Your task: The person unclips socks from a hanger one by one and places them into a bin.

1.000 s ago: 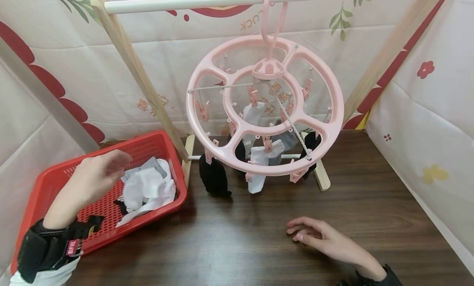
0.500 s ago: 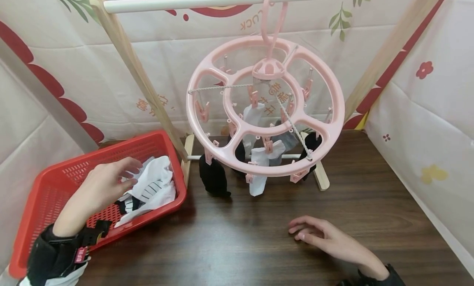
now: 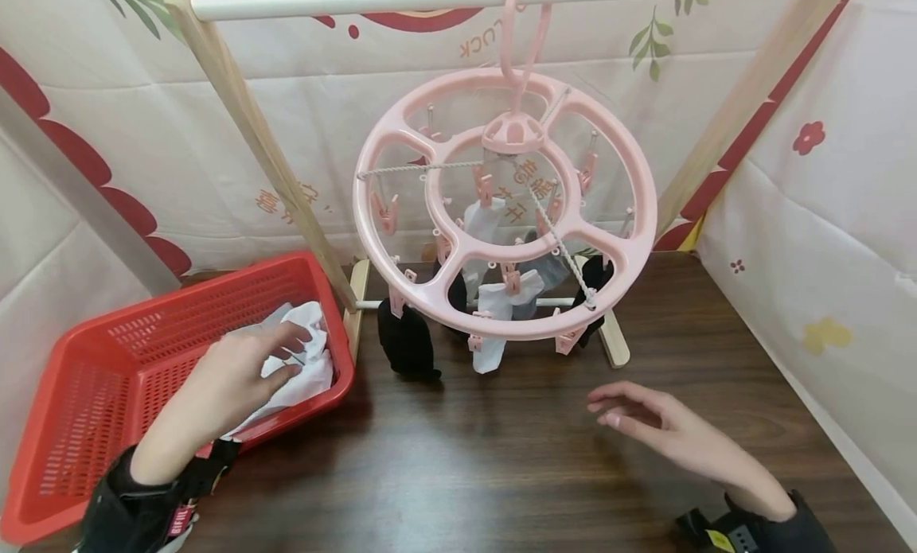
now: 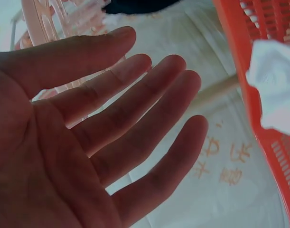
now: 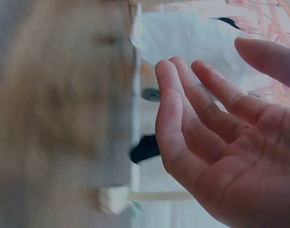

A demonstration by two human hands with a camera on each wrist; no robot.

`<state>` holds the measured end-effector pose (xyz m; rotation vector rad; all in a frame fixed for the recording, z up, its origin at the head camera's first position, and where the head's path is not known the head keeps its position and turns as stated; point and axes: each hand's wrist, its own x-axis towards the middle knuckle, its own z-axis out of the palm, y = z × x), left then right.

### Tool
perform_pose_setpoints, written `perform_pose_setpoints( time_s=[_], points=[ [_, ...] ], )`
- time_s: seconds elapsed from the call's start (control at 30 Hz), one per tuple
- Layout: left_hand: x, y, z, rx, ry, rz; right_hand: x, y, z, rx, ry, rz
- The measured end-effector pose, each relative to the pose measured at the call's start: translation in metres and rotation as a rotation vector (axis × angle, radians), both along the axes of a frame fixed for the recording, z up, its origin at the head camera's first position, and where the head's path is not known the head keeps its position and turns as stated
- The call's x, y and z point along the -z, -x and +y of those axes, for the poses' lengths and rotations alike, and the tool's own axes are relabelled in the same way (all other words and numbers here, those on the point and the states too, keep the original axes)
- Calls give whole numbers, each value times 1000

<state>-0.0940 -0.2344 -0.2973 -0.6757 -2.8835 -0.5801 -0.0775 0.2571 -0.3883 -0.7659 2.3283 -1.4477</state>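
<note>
Over the right end of a red plastic basket (image 3: 189,314) hovers my left hand (image 3: 232,378), its fingers loosely bent and holding nothing. Just under its fingertips lie white and grey socks (image 3: 308,370), partly covered by the hand. In the left wrist view the palm is bare and the fingers are spread. My right hand (image 3: 669,430) is above the brown table on the right, relaxed, with nothing in it. A round pink clip hanger (image 3: 501,326) hangs between the hands, and a black sock (image 3: 406,342) and a white sock (image 3: 490,354) are clipped on its near side.
The hanger hooks onto a white rail (image 3: 344,0) held by wooden legs (image 3: 251,131). More white, grey and black socks hang from the hanger's inner and rear clips. Printed cloth walls (image 3: 809,219) stand behind and beside the brown table (image 3: 458,473).
My left hand has moved right and toward the viewer, until it partly covers the socks in the basket. My right hand has shifted to the right. The view has turned slightly.
</note>
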Motion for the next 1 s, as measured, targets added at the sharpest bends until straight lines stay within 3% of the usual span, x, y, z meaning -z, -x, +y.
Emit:
perform_pose_setpoints(
  time_s=[0.2, 0.4, 0.63, 0.77, 1.0],
  points=[
    [4, -4, 14, 24, -4, -9, -31, 7, 9, 124, -104, 130],
    [12, -10, 28, 67, -10, 27, -62, 18, 12, 290, -186, 302],
    [29, -20, 43, 110, -1, 51, -83, 36, 11, 368, -215, 422],
    [32, -21, 50, 110, 17, 47, -88, 53, 11, 419, -231, 419],
    [39, -24, 66, 161, 21, 55, -99, 82, 4, 420, -229, 326]
  ],
)
